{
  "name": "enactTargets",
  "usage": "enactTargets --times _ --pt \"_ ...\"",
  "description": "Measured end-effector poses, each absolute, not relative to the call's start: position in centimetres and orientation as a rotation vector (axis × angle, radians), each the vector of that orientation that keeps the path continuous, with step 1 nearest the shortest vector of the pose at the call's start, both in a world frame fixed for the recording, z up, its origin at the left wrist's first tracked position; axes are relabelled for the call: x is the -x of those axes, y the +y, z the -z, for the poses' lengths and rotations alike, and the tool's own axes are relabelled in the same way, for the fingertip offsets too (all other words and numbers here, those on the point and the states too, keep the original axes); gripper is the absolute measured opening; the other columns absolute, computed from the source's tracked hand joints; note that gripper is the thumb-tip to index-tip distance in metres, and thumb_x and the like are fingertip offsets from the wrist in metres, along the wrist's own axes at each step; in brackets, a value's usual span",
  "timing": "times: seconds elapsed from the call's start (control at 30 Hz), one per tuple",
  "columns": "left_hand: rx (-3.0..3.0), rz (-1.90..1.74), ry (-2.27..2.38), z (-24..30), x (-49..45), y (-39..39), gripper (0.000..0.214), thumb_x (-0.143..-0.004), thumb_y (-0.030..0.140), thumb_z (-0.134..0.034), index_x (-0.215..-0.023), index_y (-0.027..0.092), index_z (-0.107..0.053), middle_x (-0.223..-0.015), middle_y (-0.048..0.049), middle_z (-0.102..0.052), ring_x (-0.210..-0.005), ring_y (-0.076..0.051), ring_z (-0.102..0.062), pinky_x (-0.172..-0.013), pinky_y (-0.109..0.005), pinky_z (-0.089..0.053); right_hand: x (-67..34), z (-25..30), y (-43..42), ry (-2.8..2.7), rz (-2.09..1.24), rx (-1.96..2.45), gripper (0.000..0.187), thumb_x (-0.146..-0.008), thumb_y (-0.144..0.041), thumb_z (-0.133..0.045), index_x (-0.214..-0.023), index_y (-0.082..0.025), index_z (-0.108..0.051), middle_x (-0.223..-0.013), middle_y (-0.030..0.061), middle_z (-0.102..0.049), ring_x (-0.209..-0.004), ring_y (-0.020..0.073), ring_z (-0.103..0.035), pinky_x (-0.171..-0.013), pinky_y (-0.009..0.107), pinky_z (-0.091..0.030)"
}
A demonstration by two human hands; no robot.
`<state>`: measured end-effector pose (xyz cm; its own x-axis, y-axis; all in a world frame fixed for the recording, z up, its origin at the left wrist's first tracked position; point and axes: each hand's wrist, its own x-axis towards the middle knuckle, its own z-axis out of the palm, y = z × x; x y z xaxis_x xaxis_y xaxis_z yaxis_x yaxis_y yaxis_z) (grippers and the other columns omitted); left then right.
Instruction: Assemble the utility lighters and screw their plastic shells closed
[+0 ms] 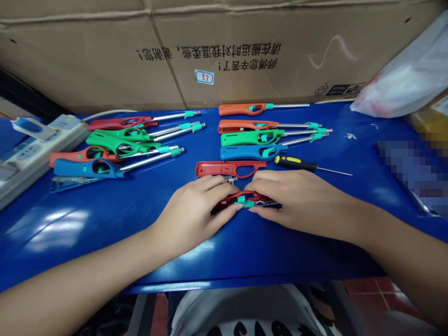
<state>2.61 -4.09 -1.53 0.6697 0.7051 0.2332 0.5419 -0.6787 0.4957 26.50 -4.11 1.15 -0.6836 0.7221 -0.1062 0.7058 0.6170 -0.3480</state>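
The left hand [198, 204] and right hand [297, 198] pinch a curved red lighter casing [241, 192]; a bright teal piece [247, 202] shows at its middle, both ends partly hidden.

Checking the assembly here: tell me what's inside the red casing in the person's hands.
A turquoise piece shows in the red casing, between the left hand and right hand. The hands cover much of the rest; whatever lies there cannot be seen.

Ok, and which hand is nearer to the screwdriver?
Your right hand: the screwdriver lies just beyond it. Your left hand is farther away, off to the screwdriver's left, gripping the left part of the red lighter.
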Motion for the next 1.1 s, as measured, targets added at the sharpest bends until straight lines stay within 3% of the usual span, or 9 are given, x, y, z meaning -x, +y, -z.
enactTargets --times 0.3,0.6,0.8,1.0,1.1 --pt "-2.140 -0.669 0.921 1.5 -2.7 -3.7 0.018 -0.093 0.021 -0.071 -0.111 0.021 -0.075 -0.108 -0.0033 -0.073 -0.104 -0.017 -0.068 -0.096 -0.033 -0.054 -26.6 -1.0 -4.1 -2.884 -0.461 1.122 0.023 -0.104 -0.026 -0.049 -0.116 -0.018 -0.067 -0.104 0.0059 -0.069 -0.089 0.0218 -0.068 -0.076 0.036 -0.051" --pt "-2.046 -0.659 0.951 1.7 -2.7 -3.4 0.018 -0.089 0.020 -0.075 -0.107 0.021 -0.076 -0.110 -0.0019 -0.075 -0.104 -0.016 -0.070 -0.098 -0.031 -0.054 -26.4 -0.3 -5.0 -2.993 -0.052 1.040 0.043 -0.099 -0.009 -0.048 -0.141 -0.006 -0.053 -0.121 0.0162 -0.067 -0.088 0.0249 -0.072 -0.062 0.035 -0.055" --pt "-2.065 -0.661 0.948 1.8 -2.7 -3.5 0.019 -0.090 0.024 -0.075 -0.109 0.022 -0.075 -0.111 -0.0006 -0.076 -0.106 -0.015 -0.069 -0.099 -0.029 -0.052 -26.5 -0.1 -4.9 -3.064 -0.044 0.943 0.048 -0.098 -0.007 -0.048 -0.145 -0.003 -0.048 -0.133 0.0203 -0.063 -0.110 0.0301 -0.068 -0.072 0.036 -0.059" --pt "-2.068 -0.599 0.998 1.5 -2.7 -3.5 0.017 -0.089 0.026 -0.073 -0.105 0.022 -0.074 -0.109 -0.0002 -0.076 -0.104 -0.018 -0.068 -0.096 -0.033 -0.051 -26.6 -0.2 -5.1 -3.031 -0.104 1.012 0.052 -0.096 -0.010 -0.053 -0.147 -0.006 -0.046 -0.127 0.0172 -0.063 -0.089 0.0249 -0.071 -0.063 0.035 -0.057" --pt "-2.056 -0.590 1.000 1.5 -2.6 -3.5 0.017 -0.089 0.027 -0.073 -0.105 0.022 -0.074 -0.109 -0.0007 -0.076 -0.104 -0.018 -0.068 -0.096 -0.034 -0.051 -26.6 -0.1 -5.1 -3.013 -0.090 0.981 0.050 -0.097 -0.009 -0.051 -0.146 -0.005 -0.048 -0.126 0.0179 -0.064 -0.094 0.0258 -0.071 -0.066 0.035 -0.058"
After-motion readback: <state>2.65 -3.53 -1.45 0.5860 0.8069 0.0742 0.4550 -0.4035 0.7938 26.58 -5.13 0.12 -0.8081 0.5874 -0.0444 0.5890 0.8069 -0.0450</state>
